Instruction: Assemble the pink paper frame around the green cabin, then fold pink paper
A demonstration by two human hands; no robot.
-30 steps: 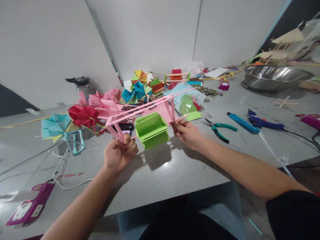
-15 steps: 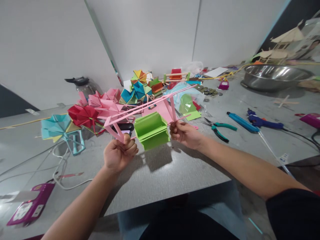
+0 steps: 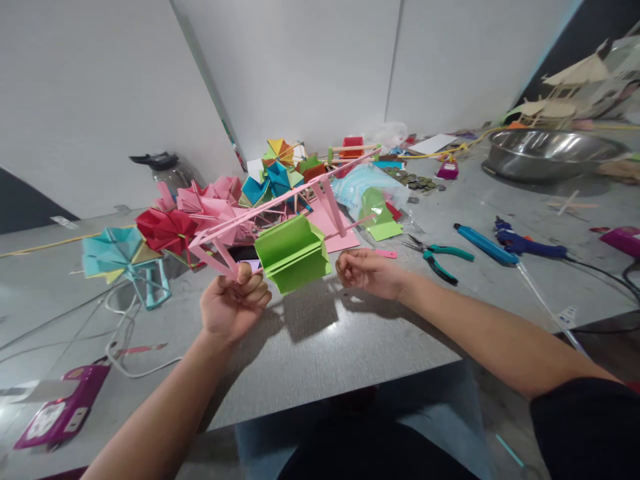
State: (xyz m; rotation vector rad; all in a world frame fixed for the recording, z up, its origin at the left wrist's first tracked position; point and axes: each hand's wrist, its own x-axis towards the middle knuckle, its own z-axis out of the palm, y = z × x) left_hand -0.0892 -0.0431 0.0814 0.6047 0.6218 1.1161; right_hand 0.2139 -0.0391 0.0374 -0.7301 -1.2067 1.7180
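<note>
A pink frame of thin strips (image 3: 280, 197) hangs tilted above the table, its right end higher and farther off. Between its two ends a folded green paper wheel (image 3: 293, 257) sits on a pink rod. My left hand (image 3: 235, 300) is closed around the lower left corner of this frame. My right hand (image 3: 367, 272) is just right of the green wheel and apart from it, fingers curled together with nothing visible in them. Behind the frame a pink paper sheet (image 3: 350, 239) lies on the table, partly covered by the frame.
Folded paper wheels in red (image 3: 167, 231), pink (image 3: 213, 207) and light blue (image 3: 113, 250) crowd the left back. Pliers (image 3: 435, 253), a blue-handled tool (image 3: 485, 245), a glue gun (image 3: 530, 247) and a steel basin (image 3: 550, 157) are at right. A purple power strip (image 3: 65, 407) lies front left.
My right hand has let go of the frame's right end. That end has swung up and away to the left, while my left hand keeps its hold and has shifted slightly left.
</note>
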